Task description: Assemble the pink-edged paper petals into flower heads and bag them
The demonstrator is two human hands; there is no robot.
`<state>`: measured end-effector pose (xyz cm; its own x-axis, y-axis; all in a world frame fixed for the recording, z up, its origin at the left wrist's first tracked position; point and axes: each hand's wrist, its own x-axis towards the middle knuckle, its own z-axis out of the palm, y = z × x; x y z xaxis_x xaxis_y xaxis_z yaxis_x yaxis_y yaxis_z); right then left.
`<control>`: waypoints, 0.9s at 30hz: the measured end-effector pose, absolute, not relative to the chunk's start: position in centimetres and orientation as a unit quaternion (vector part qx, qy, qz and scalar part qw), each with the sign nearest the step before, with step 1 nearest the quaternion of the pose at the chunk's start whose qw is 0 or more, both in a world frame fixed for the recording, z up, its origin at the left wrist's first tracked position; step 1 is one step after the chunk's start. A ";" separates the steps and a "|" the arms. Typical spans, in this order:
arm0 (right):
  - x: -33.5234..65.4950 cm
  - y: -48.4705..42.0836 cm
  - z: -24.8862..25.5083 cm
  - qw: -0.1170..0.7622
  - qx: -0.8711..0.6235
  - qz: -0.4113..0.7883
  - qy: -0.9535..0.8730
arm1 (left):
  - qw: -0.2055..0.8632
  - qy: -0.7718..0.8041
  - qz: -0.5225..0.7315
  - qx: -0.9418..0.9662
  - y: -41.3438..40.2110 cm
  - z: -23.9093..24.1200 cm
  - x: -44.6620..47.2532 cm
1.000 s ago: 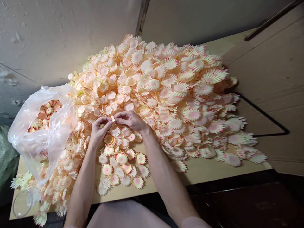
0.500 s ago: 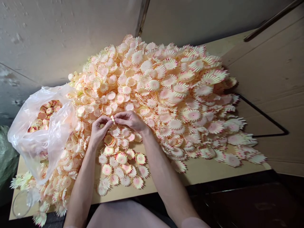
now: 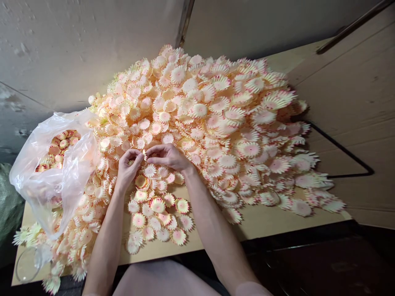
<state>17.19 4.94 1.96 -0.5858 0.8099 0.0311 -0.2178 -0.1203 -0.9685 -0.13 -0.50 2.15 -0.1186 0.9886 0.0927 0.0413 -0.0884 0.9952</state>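
Note:
Between the fingertips of both hands is a small, pale artificial flower piece (image 3: 144, 155) with a fringed edge, seen nearly edge-on. My left hand (image 3: 128, 163) pinches it from the left with thumb and forefinger. From the right, my right hand (image 3: 168, 156) has its thumb and forefinger closed at the piece; its other fingers are curled. Right behind both hands rises a large heap of cream and pink flower pieces (image 3: 197, 111). Several loose flower pieces (image 3: 158, 205) lie on the table between my forearms.
A clear plastic bag (image 3: 77, 164) with small red-edged pieces in it stands on the left. Near the front left corner of the wooden table (image 3: 262, 230) is a round clear dish (image 3: 28, 264). Cardboard (image 3: 348, 111) with a black metal bracket (image 3: 342, 148) borders the right side.
The small flower piece has turned and shifted slightly left between my fingertips. My hands are otherwise in nearly the same place, and the heap is unchanged.

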 end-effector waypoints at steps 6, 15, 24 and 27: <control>17.1 5.0 1.5 0.369 -0.278 0.703 -0.541 | 0.435 0.516 0.540 0.503 -0.5 2.1 -0.1; 17.1 5.3 1.0 0.378 -0.280 0.698 -0.539 | 0.426 0.518 0.536 0.513 -0.6 2.5 -0.1; 17.0 5.4 0.6 0.410 -0.270 0.688 -0.534 | 0.409 0.499 0.537 0.544 -0.6 2.7 0.2; 17.0 5.5 0.6 0.421 -0.274 0.676 -0.539 | 0.396 0.513 0.534 0.544 -0.6 2.6 0.2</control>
<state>16.97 5.46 0.63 -0.4950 0.8648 0.0837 -0.2746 -0.0644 -0.9594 0.20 -0.55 2.56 -0.0952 0.9801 0.1742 0.1348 -0.1607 0.9778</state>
